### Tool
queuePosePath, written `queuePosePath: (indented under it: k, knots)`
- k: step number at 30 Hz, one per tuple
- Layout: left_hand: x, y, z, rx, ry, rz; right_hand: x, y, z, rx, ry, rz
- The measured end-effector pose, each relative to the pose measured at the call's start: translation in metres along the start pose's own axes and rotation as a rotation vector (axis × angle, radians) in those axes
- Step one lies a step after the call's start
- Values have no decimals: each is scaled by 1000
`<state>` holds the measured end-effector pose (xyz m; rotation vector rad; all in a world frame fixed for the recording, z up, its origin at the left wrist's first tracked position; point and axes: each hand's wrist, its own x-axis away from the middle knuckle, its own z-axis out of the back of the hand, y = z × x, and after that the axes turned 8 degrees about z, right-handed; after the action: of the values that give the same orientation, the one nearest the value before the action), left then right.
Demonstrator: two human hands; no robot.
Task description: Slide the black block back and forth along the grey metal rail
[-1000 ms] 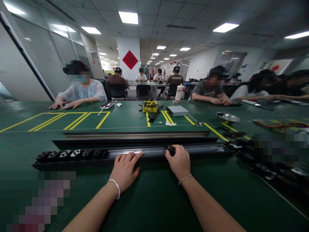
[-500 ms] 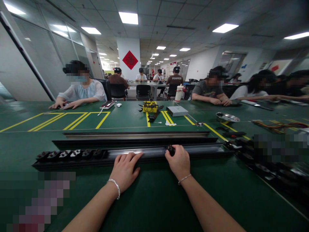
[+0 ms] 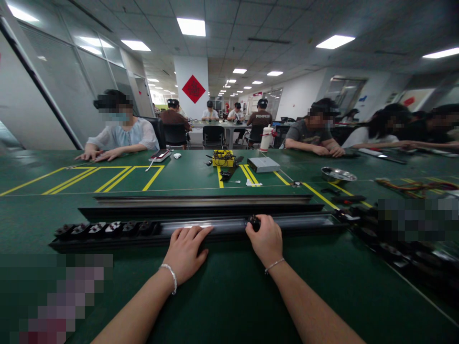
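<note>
The left hand (image 3: 186, 253) lies flat, palm down, on the green table (image 3: 229, 296). Its fingers are spread and straight, and their tips touch the near edge of the long black rail (image 3: 304, 220); it holds nothing. To its right, the right hand (image 3: 267, 241) is curled over the same edge, with thumb and fingers pinched together on a small black part (image 3: 254, 222). That part sits in the rail's shiny channel, about midway along its length.

At the left end of the rail a row of black parts (image 3: 103, 228) fills the channel, well apart from both hands. A second rail (image 3: 201, 200) lies just beyond the first and parallel to it. Farther across the table stand a yellow box (image 3: 223, 157) and a grey box (image 3: 263, 164), with a metal bowl (image 3: 338, 174) to the right. At the far left, a seated person (image 3: 122, 131) rests both hands on the table.
</note>
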<state>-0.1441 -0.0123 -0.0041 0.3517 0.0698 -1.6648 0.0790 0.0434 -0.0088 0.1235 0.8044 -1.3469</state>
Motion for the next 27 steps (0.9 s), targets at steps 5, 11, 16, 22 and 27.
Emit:
queuePosePath:
  k: [5,11,16,22,27]
  knots:
    - [0,-3,-2,17,4,-12,0,0,0,11,-15,-6]
    - [-1,-4,-2,40,3,-23,0,-1,2,32,-18,18]
    - [-1,-4,-2,38,3,-20,0,1,3,49,-27,34]
    - [-1,-4,-1,42,0,-16,0,2,2,66,-51,15]
    - [-1,-4,-1,49,-2,-18,-1,0,2,72,-79,2]
